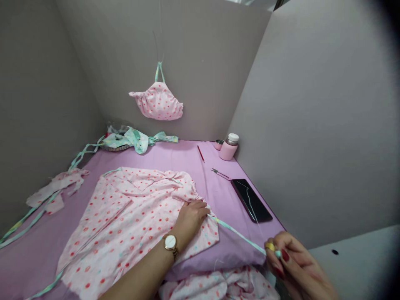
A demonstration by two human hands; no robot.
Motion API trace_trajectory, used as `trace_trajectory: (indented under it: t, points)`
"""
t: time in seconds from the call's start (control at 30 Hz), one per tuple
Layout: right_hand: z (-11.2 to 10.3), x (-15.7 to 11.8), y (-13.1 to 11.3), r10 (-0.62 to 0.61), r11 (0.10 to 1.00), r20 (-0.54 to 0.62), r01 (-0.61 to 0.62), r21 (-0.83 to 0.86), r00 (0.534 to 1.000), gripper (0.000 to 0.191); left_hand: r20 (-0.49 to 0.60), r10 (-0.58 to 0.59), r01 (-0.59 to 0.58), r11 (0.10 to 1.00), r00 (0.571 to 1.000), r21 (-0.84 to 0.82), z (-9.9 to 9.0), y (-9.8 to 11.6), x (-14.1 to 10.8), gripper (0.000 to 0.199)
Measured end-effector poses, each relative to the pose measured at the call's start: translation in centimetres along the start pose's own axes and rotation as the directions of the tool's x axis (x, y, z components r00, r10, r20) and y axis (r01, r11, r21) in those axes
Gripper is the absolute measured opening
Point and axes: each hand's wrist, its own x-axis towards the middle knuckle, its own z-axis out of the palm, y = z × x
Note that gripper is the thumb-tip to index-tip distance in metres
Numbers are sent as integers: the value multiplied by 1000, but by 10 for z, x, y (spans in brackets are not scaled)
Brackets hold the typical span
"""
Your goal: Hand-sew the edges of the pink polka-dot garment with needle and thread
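A pink garment with red dots (125,221) lies spread over the purple cloth. My left hand (194,212), with a watch on its wrist, rests on the garment's right side. Its curled fingers grip the gathered edge where a narrow mint-green strap (239,234) comes out. The strap stretches taut to the lower right, and my right hand (292,260) pinches its far end between thumb and fingers. A yellow bit of the strap shows at the fingertips. A thin white thread (250,204) runs over the phone toward my right hand; whether a needle is there is hidden.
A black phone (251,200), thread snips (221,173), a red pencil (201,154) and a pink jar (228,149) lie or stand at right. A dotted pink piece (160,102) hangs on the back wall. Green fabric strips (137,139) lie at back left. Grey partitions (318,125) enclose the table.
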Motion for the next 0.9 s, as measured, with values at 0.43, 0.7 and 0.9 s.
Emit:
trace_trajectory:
  t: [0.43,0.7,0.9]
  points:
    - [55,60,48,105,890,225,10,-457,969,15,136,10,-20,997,991,75,-27,19,-36,3]
    - [57,69,43,192,688,365,141,-712,911,18,137,131,-143,986,982,81,-18,13,-45,8]
    - [59,92,43,392,749,595,133,-649,701,15,120,253,-265,959,960,96,-24,16,-50,10]
